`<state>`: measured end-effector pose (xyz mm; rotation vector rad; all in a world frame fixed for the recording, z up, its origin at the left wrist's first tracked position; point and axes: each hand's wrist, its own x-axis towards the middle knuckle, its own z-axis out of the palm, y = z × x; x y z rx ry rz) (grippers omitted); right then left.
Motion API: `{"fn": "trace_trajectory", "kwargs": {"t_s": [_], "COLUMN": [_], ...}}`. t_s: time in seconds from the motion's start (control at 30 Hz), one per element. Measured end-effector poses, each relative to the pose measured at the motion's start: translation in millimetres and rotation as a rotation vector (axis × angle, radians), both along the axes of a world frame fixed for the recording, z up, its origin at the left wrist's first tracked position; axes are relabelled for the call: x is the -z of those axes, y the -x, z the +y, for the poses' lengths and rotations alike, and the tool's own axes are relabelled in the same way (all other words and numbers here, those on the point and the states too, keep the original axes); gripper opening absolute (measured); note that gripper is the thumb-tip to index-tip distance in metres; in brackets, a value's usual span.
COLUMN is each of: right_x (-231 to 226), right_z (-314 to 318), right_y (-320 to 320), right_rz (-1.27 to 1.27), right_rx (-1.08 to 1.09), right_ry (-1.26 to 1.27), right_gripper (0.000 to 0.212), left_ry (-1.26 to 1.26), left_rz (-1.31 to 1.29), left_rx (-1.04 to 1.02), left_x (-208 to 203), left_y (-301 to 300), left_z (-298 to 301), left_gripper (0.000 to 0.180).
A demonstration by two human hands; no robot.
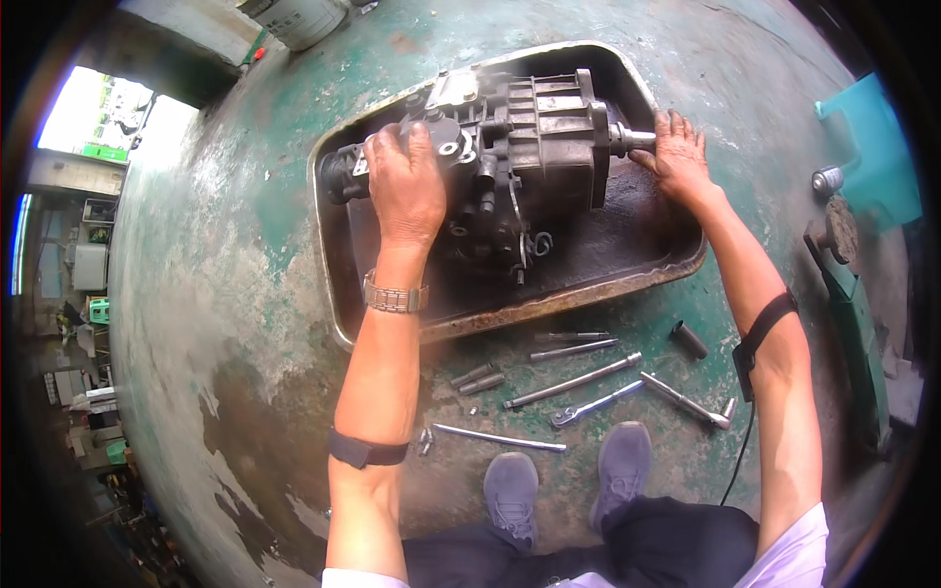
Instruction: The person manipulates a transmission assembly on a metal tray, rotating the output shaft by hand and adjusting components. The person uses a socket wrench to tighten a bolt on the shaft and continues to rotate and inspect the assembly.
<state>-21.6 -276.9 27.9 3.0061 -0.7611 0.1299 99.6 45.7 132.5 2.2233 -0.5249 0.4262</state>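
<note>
A grey metal gearbox (549,122) lies on its side in a dark, oily metal tray (549,312). My left hand (405,186) grips the rounded housing at the gearbox's left end, its fingertips curled over the far side. At the opposite end a shiny shaft (639,137) sticks out. My right hand (681,157) is round the tip of that shaft, thumb on the near side and fingers reaching past it. My palms hide the exact contact at both ends.
Before the tray lie a long extension bar (573,380), a ratchet (598,402), a breaker bar (691,400), a thin rod (500,437) and several sockets (689,340). A green floor jack (851,323) and a turquoise bin (872,152) stand right; a bucket (299,22) stands at the back.
</note>
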Motion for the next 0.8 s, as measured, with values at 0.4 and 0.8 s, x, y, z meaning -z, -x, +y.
{"fn": "trace_trajectory", "kwargs": {"t_s": [0.4,0.8], "right_x": [20.0,30.1], "right_z": [-21.1,-25.0], "right_y": [53.6,59.3], "right_rz": [-0.238,-0.325], "right_rx": [0.248,0.239], "right_ry": [-0.5,-0.549], "right_gripper": [0.055,0.055], "left_ry": [0.138,0.501], "left_rz": [1.384,1.355], "left_rx": [-0.051,-0.245], "left_x": [48.3,93.6], "left_y": [136.1,163.9], "left_z": [117.6,112.6], "left_gripper": [0.044,0.036]}}
